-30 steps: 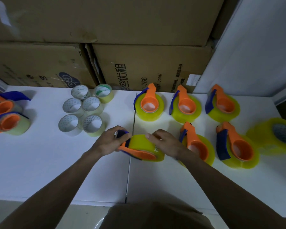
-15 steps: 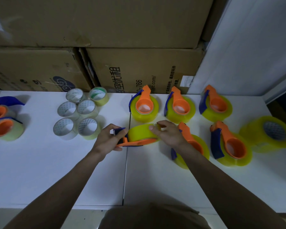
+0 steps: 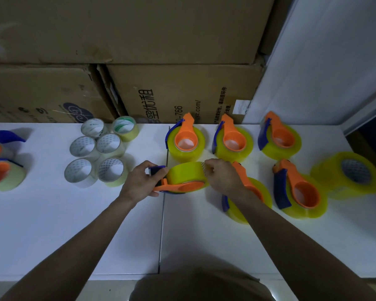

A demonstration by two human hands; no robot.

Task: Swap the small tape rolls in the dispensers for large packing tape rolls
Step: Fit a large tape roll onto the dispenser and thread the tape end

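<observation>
The left hand (image 3: 142, 181) grips the dispenser (image 3: 178, 187) handle; the right hand (image 3: 223, 178) pinches the roll (image 3: 186, 173) edge at 3 o'clock, mid-desk (image 3: 52, 224). Probably stiff, fairly heavy, slick: best held by the rim.

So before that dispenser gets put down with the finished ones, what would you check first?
1. Big roll seated in the held dispenser: ok, a large yellow roll fills it.
2. Grip: ok, the left hand holds the blue blade end and the right hand pinches at the roll's far edge.
3. Tape end threaded to the blade: cannot tell, the fingers hide it.
4. Room to set it down: ok, bare white table lies in front of the loaded dispensers.
5. Rolls left for the rest: not ok, one spare large roll shows, yet two dispensers at the left edge wait.
</observation>
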